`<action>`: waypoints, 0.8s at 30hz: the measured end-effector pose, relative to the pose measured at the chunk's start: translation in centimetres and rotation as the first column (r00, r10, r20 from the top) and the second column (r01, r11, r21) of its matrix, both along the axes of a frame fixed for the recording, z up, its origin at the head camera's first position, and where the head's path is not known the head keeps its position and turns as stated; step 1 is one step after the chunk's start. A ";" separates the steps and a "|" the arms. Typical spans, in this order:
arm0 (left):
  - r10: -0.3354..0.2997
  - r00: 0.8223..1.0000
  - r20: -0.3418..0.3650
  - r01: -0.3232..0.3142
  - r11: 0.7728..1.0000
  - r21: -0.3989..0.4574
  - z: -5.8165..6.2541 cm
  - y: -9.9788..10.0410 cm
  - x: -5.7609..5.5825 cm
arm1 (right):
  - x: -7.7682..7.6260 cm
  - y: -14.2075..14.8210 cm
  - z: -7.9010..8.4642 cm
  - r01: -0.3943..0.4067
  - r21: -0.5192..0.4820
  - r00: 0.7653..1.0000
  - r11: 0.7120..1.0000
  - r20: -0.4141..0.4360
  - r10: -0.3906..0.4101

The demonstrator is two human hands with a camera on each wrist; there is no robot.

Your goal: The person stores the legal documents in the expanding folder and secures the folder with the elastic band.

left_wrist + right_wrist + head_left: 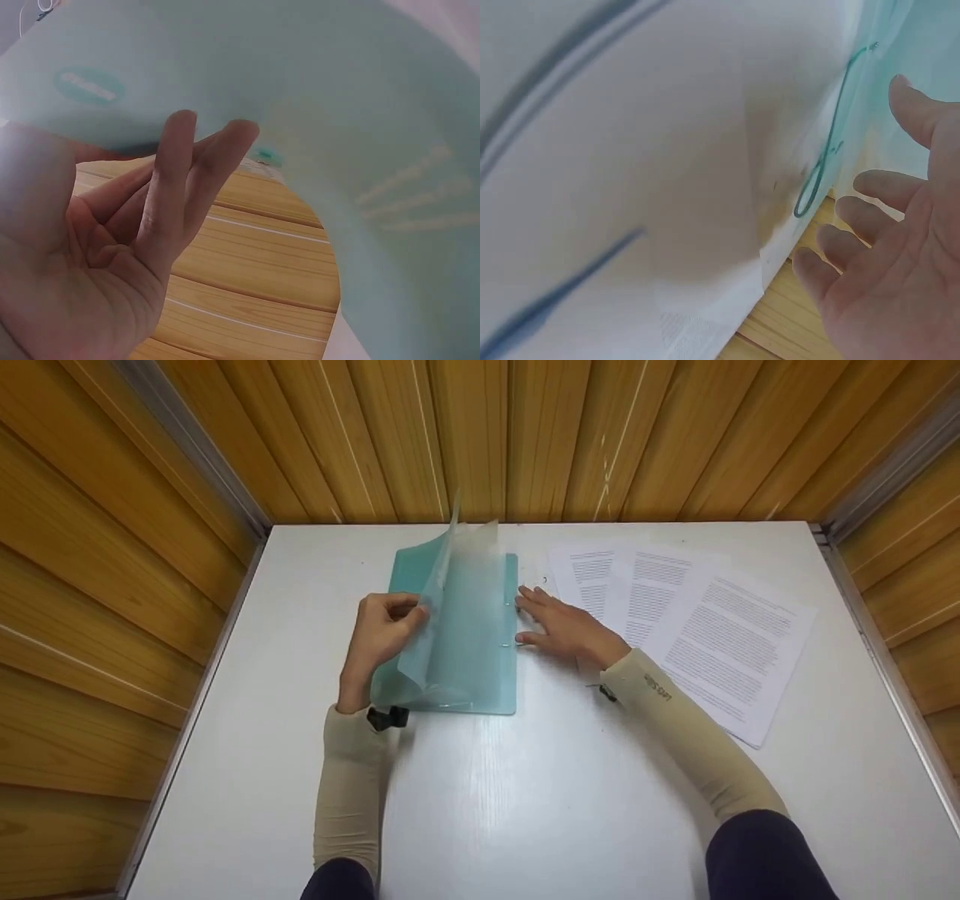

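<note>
A teal folder [491, 686] lies opened on the white table, its translucent sheets [442, 577] standing up and fanning to the left. My left hand [382, 630] pinches the raised plastic sheet at its left side between thumb and fingers. In the left wrist view the left hand's other fingers [176, 180] stretch along the plastic. My right hand [562, 622] is spread beside the folder's right edge, fingertips right at that edge, holding nothing. A thin green elastic cord [829, 142] loops out from the edge near the right fingers.
Printed papers [739, 645] are fanned out on the table at the right, partly behind the right forearm. Wood-patterned walls [472, 442] rise behind the table [465, 787] and on both sides. Black wrist straps [388, 718] sit close to the folder's lower edge.
</note>
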State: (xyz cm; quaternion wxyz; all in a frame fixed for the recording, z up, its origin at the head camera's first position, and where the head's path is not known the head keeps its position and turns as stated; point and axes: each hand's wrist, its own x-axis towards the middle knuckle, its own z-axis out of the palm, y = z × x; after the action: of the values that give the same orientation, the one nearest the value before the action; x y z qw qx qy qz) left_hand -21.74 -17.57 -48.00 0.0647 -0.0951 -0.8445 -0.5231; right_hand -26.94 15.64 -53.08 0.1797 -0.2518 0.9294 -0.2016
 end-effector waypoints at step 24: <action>0.015 1.000 0.019 -0.014 1.000 -0.015 0.9 0.4 0.7 | 3.4 9.0 4.8 0.180 -0.098 0.966 0.979 -0.170 -0.195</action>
State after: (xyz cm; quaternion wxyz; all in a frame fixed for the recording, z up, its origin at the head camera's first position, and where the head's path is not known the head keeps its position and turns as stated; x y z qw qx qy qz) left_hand -21.07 -17.18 -47.14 0.0598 -0.0845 -0.8495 -0.5174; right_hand -23.58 24.60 -48.24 0.0653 -0.1869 0.9523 -0.2323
